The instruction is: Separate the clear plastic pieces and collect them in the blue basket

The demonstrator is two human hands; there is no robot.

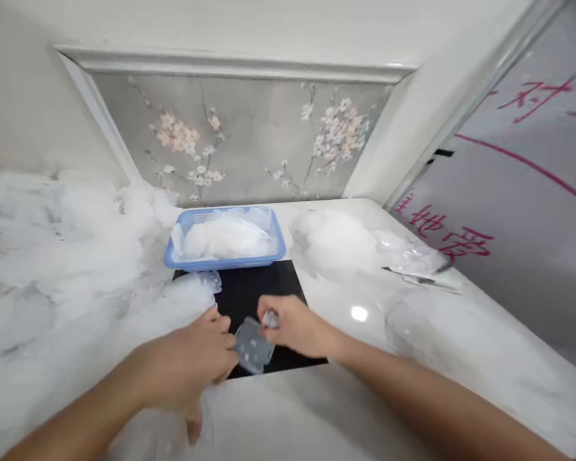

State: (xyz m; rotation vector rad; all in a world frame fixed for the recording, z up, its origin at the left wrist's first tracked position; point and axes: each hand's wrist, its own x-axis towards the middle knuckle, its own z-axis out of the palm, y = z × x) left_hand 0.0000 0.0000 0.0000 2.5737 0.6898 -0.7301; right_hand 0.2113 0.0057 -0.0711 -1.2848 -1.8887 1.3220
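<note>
I have the right fingers (273, 303) pinched closed on a crumpled translucent bit (270, 319). Just below them, a thin, lobed piece (253, 347) with pale dots shows against the flat black mat (242, 288); blur hides whether the two join. The left fingers (225, 351) curl at that piece's left edge, and I cannot tell whether they grip it. Beyond both sets of fingers sits a blue plastic basket (216, 264) heaped with filmy white pieces (230, 237), too washed-out for me to separate. Past the left fingers, a pale pile (187, 298) blends into the glossy, marbled counter (288, 410).
</note>
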